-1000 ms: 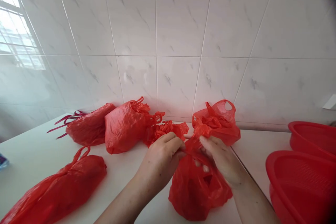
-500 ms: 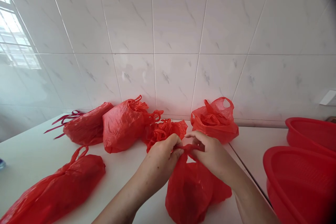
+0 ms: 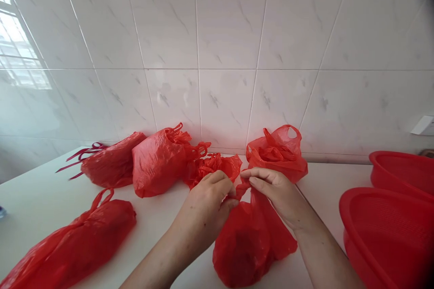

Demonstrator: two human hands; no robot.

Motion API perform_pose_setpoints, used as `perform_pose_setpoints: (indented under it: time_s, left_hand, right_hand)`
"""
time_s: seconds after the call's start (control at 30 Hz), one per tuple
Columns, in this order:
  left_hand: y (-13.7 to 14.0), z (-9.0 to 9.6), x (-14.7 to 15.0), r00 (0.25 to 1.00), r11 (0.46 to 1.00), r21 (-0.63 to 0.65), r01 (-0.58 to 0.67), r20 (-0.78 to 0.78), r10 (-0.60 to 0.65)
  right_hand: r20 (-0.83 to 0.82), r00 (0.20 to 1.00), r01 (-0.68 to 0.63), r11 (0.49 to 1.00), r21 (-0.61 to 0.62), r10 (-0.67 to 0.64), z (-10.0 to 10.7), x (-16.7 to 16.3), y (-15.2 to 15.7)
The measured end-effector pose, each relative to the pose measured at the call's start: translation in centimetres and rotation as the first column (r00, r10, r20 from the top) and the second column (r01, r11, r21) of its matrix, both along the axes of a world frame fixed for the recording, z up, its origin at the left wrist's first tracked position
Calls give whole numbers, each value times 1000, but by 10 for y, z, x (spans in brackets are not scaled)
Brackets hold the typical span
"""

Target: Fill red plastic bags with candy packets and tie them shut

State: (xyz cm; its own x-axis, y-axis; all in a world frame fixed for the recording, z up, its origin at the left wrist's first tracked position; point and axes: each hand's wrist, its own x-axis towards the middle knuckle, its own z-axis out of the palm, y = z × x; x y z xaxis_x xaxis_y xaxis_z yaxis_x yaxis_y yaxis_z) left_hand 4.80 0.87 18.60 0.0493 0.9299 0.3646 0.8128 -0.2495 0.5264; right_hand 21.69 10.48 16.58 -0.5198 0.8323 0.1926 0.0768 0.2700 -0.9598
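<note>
A red plastic bag [image 3: 239, 244] with a dark, rounded bulge inside rests on the white tabletop [image 3: 156, 221] in front of me. What it contains is hidden. Its gathered top is pinched on the left by my left hand [image 3: 212, 201], fingers curled in. On the other side my right hand [image 3: 271, 192] grips a twisted strand of the same bag between thumb and fingers. The two hands are close together above the bag, with a short stretch of red plastic between them. Just behind them lies a crumpled heap of red plastic [image 3: 210, 165].
Filled red bags stand along the tiled wall [image 3: 224, 22]: one with purple ties [image 3: 110, 160], a bulky one [image 3: 158, 158], and an open one with handles [image 3: 278, 153]. A long tied bag [image 3: 84, 235] lies front left. Two red plastic baskets [image 3: 369, 230] sit at the right.
My right hand has turned, its fingers now closing over the strand. The left hand has shifted slightly, and the bag's neck looks more twisted between them.
</note>
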Motion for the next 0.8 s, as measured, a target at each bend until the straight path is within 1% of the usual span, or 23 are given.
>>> perform_pose_setpoints:
  time_s: [0.07, 0.1, 0.13, 0.17, 0.23, 0.27, 0.3, 0.37, 0.47, 0.53, 0.57, 0.63, 0.67, 0.7, 0.73, 0.8]
  left_hand:
    - [-8, 6, 3, 991, 991, -66, 114, -68, -119]
    - [-12, 9, 5, 974, 972, -122, 198, -86, -209]
    - [-16, 11, 7, 948, 941, -183, 285, -91, -304]
    - [-21, 14, 9, 914, 898, -243, 367, -83, -397]
    - [-27, 17, 10, 844, 807, -334, 487, -55, -533]
    - [-30, 17, 10, 820, 770, -369, 521, -37, -572]
    - [-31, 17, 10, 809, 748, -391, 537, -14, -588]
    - [-33, 16, 9, 810, 733, -392, 555, 54, -584]
    - [-31, 14, 10, 836, 764, -345, 544, 142, -531]
    - [-25, 11, 12, 865, 809, -308, 501, 157, -477]
    - [-21, 8, 14, 890, 846, -278, 455, 154, -428]
    - [-10, -2, 17, 944, 926, -194, 325, 127, -305]
    - [-5, -9, 18, 964, 952, -161, 261, 96, -248]
    - [1, -18, 19, 976, 964, -152, 217, 54, -211]
    - [6, -26, 19, 980, 965, -175, 195, 5, -197]
    - [13, -44, 20, 966, 935, -290, 202, -96, -238]
  right_hand:
    - [68, 991, 120, 993, 1, -120, -5, -3, 8]
    - [104, 980, 172, 985, 8, -172, -9, -5, 12]
    - [136, 968, 209, 978, 23, -210, -13, -7, 17]
    - [163, 957, 234, 971, 45, -238, -17, -8, 22]
    - [203, 942, 255, 963, 85, -267, -27, -10, 32]
    - [220, 935, 261, 960, 99, -277, -31, -10, 35]
    - [238, 929, 264, 959, 109, -283, -35, -10, 38]
    - [253, 927, 256, 959, 119, -278, -40, -10, 41]
    - [253, 928, 238, 957, 166, -275, -37, -7, 39]
    - [235, 922, 258, 941, 217, -307, -29, -2, 35]
    - [212, 917, 284, 927, 245, -337, -23, 1, 32]
    - [140, 900, 359, 885, 298, -412, -7, 6, 21]
    - [97, 888, 399, 859, 322, -449, 1, 8, 13]
    - [52, 876, 435, 832, 345, -480, 10, 11, 4]
    - [10, 862, 469, 804, 367, -507, 18, 13, -7]
    - [-57, 824, 536, 743, 401, -564, 31, 17, -28]
